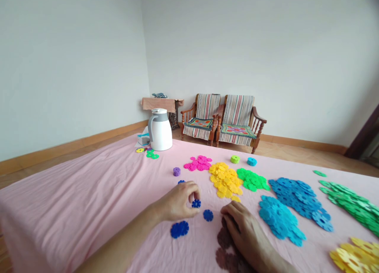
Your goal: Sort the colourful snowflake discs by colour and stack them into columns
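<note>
My left hand [180, 200] pinches a dark blue snowflake disc [196, 204] between thumb and fingers, just above the cloth. Another blue disc [208, 215] lies flat between my hands. Nearer to me are a few overlapping blue discs [179, 229], and one more blue disc [181, 182] shows partly behind my left hand. My right hand [244, 225] rests palm down with its fingers curled over brown discs [225, 239]. Whatever its fingertips hold is hidden. The hand covers part of that brown pile.
Piles of pink [198, 163], yellow [225, 180], green [252, 179] and blue discs [300, 200] spread across the pink tablecloth [97, 198]. Small stacks in purple [177, 171], lime [235, 159] and teal [251, 161] stand farther back. A white jug [161, 132] stands near the far edge.
</note>
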Demonstrator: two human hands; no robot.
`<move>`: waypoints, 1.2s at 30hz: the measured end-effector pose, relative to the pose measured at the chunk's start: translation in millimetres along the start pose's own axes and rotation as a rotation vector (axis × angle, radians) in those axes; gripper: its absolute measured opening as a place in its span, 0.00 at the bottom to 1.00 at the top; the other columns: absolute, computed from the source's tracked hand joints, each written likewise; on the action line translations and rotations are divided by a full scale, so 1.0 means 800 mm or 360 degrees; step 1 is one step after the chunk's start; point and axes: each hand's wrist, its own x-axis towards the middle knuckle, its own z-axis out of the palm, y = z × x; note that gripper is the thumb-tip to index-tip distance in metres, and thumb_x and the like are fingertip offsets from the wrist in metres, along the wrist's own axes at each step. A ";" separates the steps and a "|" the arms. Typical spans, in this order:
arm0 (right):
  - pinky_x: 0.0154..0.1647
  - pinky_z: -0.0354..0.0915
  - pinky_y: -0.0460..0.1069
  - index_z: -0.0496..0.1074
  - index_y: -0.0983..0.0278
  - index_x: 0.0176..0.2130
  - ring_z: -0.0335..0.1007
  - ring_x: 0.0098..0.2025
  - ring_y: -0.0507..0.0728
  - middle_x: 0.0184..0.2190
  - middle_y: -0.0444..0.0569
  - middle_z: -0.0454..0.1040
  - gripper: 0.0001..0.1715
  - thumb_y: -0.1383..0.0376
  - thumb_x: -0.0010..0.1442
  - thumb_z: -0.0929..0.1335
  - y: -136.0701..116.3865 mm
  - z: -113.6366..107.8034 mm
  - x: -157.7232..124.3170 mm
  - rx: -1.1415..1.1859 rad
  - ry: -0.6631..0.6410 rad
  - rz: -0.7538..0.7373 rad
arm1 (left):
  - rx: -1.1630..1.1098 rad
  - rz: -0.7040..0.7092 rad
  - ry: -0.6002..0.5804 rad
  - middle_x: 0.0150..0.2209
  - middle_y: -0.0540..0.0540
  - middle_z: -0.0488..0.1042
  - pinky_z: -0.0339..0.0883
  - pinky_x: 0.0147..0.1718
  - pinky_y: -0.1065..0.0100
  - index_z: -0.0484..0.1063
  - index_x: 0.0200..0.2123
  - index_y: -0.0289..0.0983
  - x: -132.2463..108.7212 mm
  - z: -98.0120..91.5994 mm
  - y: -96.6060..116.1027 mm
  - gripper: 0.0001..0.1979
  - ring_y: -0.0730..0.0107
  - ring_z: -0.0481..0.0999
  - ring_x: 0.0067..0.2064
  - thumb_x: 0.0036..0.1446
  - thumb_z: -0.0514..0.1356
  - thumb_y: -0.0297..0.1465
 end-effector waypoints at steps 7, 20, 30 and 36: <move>0.38 0.61 0.49 0.69 0.62 0.34 0.66 0.35 0.54 0.31 0.47 0.70 0.15 0.69 0.61 0.56 0.001 0.000 -0.001 -0.0007 0.0008 -0.0011 | -0.0007 -0.0170 0.0515 0.32 0.49 0.68 0.63 0.30 0.73 0.68 0.32 0.36 0.000 -0.036 -0.043 0.08 0.73 0.66 0.31 0.44 0.60 0.25; 0.39 0.60 0.50 0.68 0.62 0.34 0.65 0.36 0.55 0.32 0.47 0.69 0.14 0.69 0.62 0.56 -0.002 -0.001 0.002 0.0018 -0.0051 0.0038 | 0.0048 -0.0285 0.0447 0.31 0.50 0.68 0.62 0.31 0.72 0.72 0.30 0.36 0.002 -0.032 -0.062 0.07 0.72 0.67 0.31 0.42 0.62 0.26; 0.39 0.60 0.50 0.68 0.62 0.34 0.65 0.36 0.55 0.32 0.47 0.68 0.14 0.69 0.62 0.56 -0.002 -0.001 0.000 0.0010 -0.0069 0.0042 | 0.0112 -0.0271 0.0396 0.30 0.50 0.68 0.61 0.32 0.71 0.72 0.30 0.36 0.001 -0.032 -0.061 0.07 0.71 0.67 0.32 0.43 0.63 0.27; 0.39 0.60 0.50 0.68 0.62 0.34 0.65 0.36 0.55 0.32 0.47 0.69 0.14 0.69 0.62 0.56 -0.003 -0.002 0.001 0.0001 -0.0064 0.0039 | 0.0117 -0.0075 0.0414 0.34 0.48 0.69 0.62 0.33 0.72 0.71 0.33 0.36 0.001 -0.031 -0.040 0.07 0.72 0.68 0.33 0.48 0.62 0.28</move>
